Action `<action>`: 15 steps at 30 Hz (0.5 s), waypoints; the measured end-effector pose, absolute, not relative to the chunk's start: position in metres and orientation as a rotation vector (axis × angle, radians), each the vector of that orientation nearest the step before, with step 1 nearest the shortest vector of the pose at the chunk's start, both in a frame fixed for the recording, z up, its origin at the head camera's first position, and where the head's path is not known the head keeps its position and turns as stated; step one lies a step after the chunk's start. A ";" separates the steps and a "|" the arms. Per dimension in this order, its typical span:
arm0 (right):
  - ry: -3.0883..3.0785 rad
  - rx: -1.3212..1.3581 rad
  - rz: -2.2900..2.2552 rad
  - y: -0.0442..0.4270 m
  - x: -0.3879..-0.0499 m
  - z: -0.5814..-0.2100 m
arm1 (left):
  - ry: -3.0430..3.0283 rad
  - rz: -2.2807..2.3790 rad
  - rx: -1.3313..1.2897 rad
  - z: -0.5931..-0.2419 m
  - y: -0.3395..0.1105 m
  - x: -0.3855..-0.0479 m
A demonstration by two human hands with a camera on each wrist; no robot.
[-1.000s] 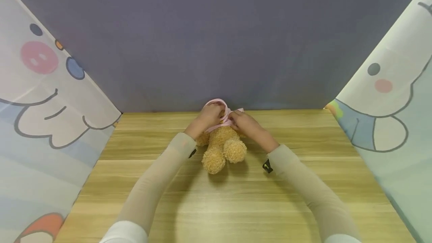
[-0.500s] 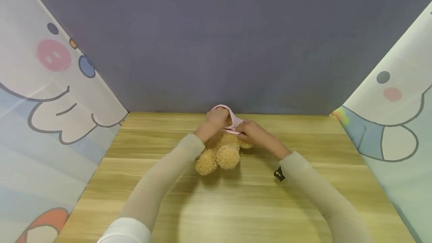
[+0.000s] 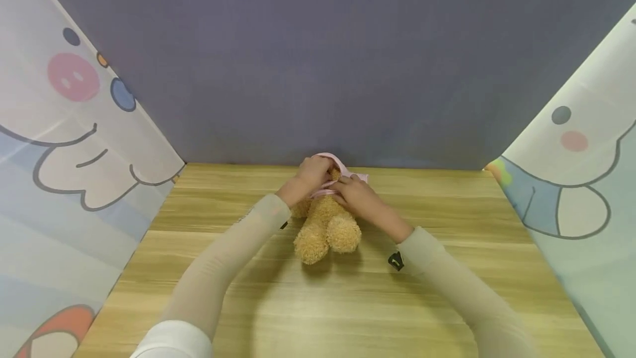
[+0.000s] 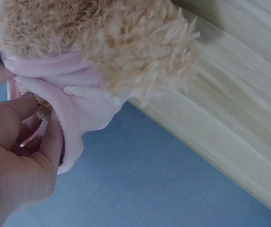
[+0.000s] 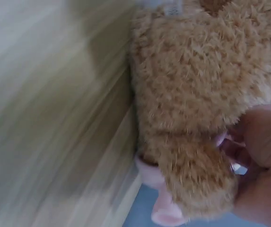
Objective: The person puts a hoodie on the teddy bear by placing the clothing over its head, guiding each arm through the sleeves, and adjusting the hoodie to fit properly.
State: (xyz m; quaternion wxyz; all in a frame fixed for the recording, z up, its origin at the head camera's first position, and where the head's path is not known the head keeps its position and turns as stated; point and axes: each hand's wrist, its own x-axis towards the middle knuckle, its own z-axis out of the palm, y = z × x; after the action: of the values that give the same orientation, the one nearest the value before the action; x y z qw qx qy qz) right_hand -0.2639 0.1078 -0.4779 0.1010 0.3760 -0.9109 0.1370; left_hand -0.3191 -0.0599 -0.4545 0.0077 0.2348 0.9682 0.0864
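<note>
A tan fluffy plush toy [image 3: 325,225] lies near the table's back edge, its feet toward the camera. Pink cloth [image 3: 343,166] covers its upper end; in the left wrist view the pink cloth [image 4: 74,109] has a pale cord. My left hand [image 3: 310,175] is at the cloth's opening; in the left wrist view this hand [image 4: 21,156] pinches a tuft of brown fur inside the pink rim. My right hand [image 3: 361,200] lies on the cloth's right part; in the right wrist view its curled fingers [image 5: 234,149] are beside the plush, their tips hidden by fur.
The wooden table [image 3: 318,303] ends at a dark grey upright panel [image 3: 328,70] just behind the plush. Printed cloth walls stand at the left [image 3: 74,181] and the right [image 3: 581,203]. A small black piece [image 3: 396,261] hangs at the right sleeve.
Since half a second ago, both hands and the pink cloth have shifted slightly left. The right hand reaches further over the cloth, and the plush's legs stretch more toward the camera.
</note>
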 end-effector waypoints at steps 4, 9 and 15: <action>-2.615 1.262 0.441 0.094 -0.268 -0.477 | 3.022 0.235 0.719 -0.457 -0.060 -0.317; -2.532 1.537 0.332 0.095 -0.254 -0.466 | 3.043 0.171 0.635 -0.457 -0.058 -0.318; -2.558 1.489 0.229 0.097 -0.239 -0.458 | 3.014 0.228 0.579 -0.455 -0.064 -0.318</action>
State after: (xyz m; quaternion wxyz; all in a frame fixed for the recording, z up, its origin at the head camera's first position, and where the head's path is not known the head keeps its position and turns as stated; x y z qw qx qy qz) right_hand -0.2392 0.0970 -0.4582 0.0864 0.4998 -0.8584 0.0768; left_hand -0.3184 -0.0636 -0.4552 0.0322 0.1879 0.9789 0.0739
